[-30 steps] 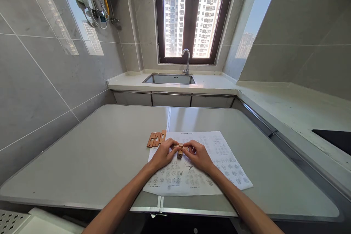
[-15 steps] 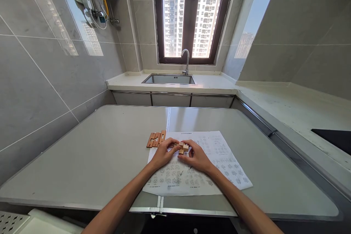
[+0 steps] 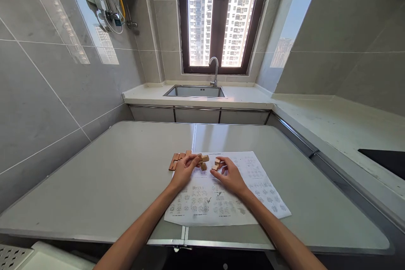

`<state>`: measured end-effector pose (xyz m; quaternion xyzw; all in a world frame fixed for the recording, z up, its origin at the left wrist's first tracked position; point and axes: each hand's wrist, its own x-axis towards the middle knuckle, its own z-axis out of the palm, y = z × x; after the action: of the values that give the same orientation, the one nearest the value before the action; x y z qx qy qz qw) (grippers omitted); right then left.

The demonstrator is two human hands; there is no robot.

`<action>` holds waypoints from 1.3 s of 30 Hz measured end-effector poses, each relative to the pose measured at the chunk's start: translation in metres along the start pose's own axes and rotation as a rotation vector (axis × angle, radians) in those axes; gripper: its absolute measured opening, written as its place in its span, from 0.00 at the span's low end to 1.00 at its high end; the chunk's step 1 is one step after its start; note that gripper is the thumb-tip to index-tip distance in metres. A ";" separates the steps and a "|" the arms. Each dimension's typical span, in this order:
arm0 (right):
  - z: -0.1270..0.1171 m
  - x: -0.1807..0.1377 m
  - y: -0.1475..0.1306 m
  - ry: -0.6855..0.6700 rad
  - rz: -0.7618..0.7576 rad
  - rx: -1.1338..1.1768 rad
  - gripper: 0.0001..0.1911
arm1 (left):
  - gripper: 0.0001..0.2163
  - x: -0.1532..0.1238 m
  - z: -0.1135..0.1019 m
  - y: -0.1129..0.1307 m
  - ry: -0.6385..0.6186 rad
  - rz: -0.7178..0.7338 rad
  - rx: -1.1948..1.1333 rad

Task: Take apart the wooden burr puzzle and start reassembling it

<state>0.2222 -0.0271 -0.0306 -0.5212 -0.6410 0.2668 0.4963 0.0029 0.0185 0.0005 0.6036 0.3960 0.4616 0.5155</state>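
Between the fingers of my left hand [image 3: 184, 171] is a cluster of interlocking wooden puzzle pieces [image 3: 203, 162], with blocks sticking out to the right. My right hand [image 3: 230, 176] pinches a smaller notched wooden puzzle piece [image 3: 215, 165] by thumb and fingertips, a short gap away from the cluster. Both hands are above a large printed sheet [image 3: 202, 202] covered in small diagrams, some with tick marks. Just behind my left hand lie several flat brown wooden pieces with cut-outs [image 3: 174, 161], partly covered by that hand.
The sheet lies on a pale folding table [image 3: 110, 185] with a seam down the middle. Beyond are a white counter [image 3: 247, 95], a sink [image 3: 177, 92] and a faucet [image 3: 215, 71] beneath a window. A white perforated rack [image 3: 15, 257] is at the lower left.
My hands have moved apart. The wooden block assembly they held together is now split, the larger cluster going left with my left hand and a smaller piece staying in my right.
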 end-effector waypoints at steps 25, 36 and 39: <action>0.001 -0.010 -0.010 -0.096 -0.245 -0.210 0.13 | 0.26 -0.002 0.001 -0.002 -0.092 -0.119 -0.082; 0.001 -0.008 -0.009 -0.052 -0.262 -0.141 0.04 | 0.24 -0.009 0.007 0.007 -0.327 0.051 0.174; 0.001 -0.008 -0.010 -0.069 -0.261 -0.119 0.05 | 0.25 -0.010 0.006 0.009 -0.358 0.038 0.198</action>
<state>0.2172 -0.0370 -0.0251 -0.4523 -0.7347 0.1796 0.4727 0.0066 0.0058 0.0078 0.7311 0.3302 0.3154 0.5070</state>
